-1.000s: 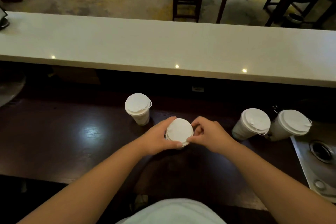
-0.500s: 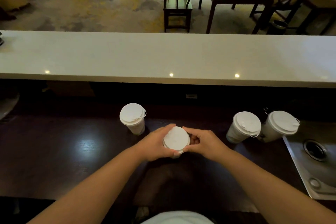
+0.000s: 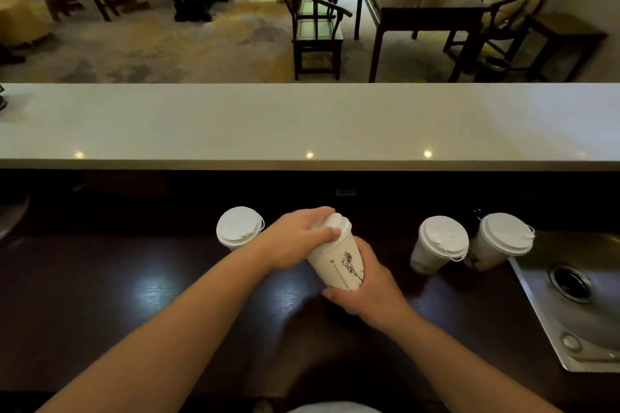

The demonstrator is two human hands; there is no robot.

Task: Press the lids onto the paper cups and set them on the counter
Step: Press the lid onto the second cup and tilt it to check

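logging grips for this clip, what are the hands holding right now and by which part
Both hold one tilted white paper cup: the left hand grips its white plastic lid and rim, the right hand wraps its lower body and base.

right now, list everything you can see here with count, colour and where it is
held cup: 1, white with a dark print, tilted above the dark worktop, lid on
standing cups: 3, white with white lids, on the dark worktop; one left of the hands, two to the right
worktop: 1, dark wood, nearest the person
counter: 1, pale, raised behind the worktop
sink: 1, steel, far right
chairs: 3 at least, dark wood, in the room beyond; two left of the table, one on its right
table: 1, dark wood, beyond the counter
left hand: grip over the lid
right hand: grip round the cup's lower body
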